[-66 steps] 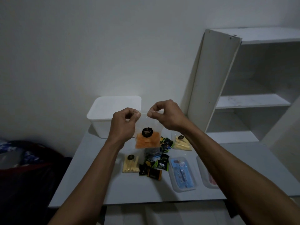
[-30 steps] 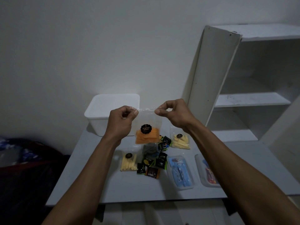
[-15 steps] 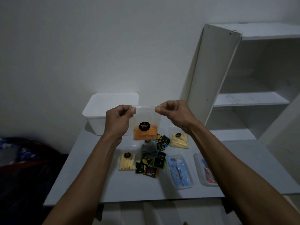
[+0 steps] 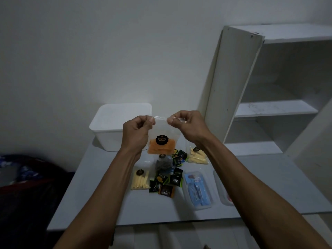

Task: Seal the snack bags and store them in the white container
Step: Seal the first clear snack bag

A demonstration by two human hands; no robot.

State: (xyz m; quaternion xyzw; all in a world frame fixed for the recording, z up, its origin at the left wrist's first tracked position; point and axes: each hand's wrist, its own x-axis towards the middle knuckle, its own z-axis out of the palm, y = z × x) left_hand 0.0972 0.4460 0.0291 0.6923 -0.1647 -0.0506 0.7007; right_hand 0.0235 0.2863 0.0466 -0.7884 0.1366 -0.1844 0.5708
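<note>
I hold a clear zip bag of orange snacks point(image 4: 161, 147) with a black round label in the air above the grey table point(image 4: 100, 203). My left hand point(image 4: 137, 133) pinches the top strip at its left end. My right hand point(image 4: 188, 125) pinches the same strip a little right of the middle, thumb and forefinger pressed together. The white container point(image 4: 109, 131) stands open behind my left hand, at the table's back left. On the table lie two bags of pale yellow sticks point(image 4: 140, 180) point(image 4: 197, 156) and a dark bag point(image 4: 163, 163).
Several small dark candy packets point(image 4: 168, 182) are scattered mid-table. A clear box with blue contents point(image 4: 196, 190) and another clear box point(image 4: 222, 192) lie to the right. A white shelf unit point(image 4: 269, 108) stands at the back right. Dark fabric point(image 4: 23, 177) sits left of the table.
The bag has stayed raised between both hands. My right hand's pinch has moved left along the top strip, closer to my left hand, and the view has shifted slightly.
</note>
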